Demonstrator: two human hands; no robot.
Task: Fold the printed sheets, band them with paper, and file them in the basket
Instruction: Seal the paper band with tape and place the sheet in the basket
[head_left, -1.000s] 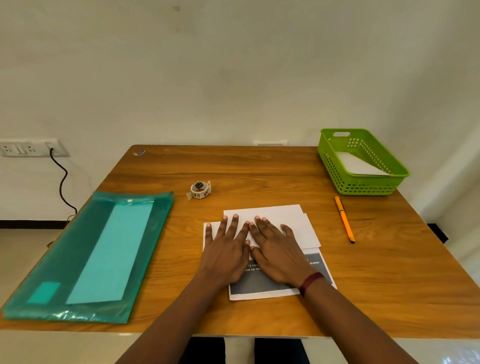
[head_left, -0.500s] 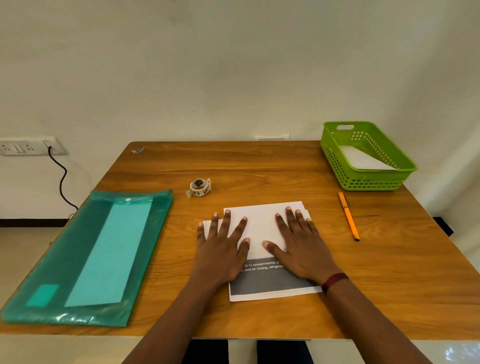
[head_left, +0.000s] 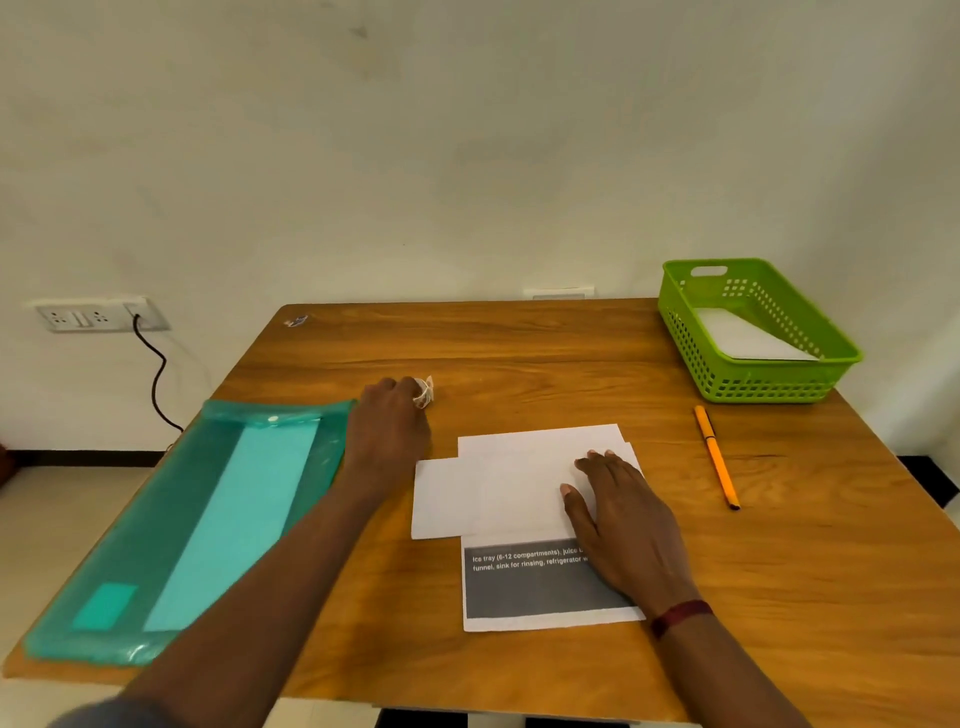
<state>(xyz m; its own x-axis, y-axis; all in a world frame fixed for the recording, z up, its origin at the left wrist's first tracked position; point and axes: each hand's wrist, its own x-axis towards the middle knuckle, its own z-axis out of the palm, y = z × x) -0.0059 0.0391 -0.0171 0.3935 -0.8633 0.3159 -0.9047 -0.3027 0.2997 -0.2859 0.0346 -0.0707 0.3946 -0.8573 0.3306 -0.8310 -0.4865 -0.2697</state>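
A folded white printed sheet (head_left: 509, 483) lies at the middle of the wooden table (head_left: 519, 348), on top of another sheet with a grey printed block (head_left: 530, 587). My right hand (head_left: 618, 514) presses flat on the right part of the folded sheet. My left hand (head_left: 389, 421) has reached to the far left of the sheets. Its fingers curl over a small tape roll (head_left: 426, 396), which is mostly hidden. A green basket (head_left: 675, 332) stands at the back right with a white folded paper (head_left: 743, 338) inside.
A teal plastic folder (head_left: 182, 519) holding a light teal paper strip lies along the table's left side. An orange pen (head_left: 717, 457) lies right of the sheets. A wall socket with a black cable (head_left: 156, 374) is at the left.
My left hand left the folded sheet and moved up and left onto the tape roll. My right hand stayed pressing on the sheet's right part.
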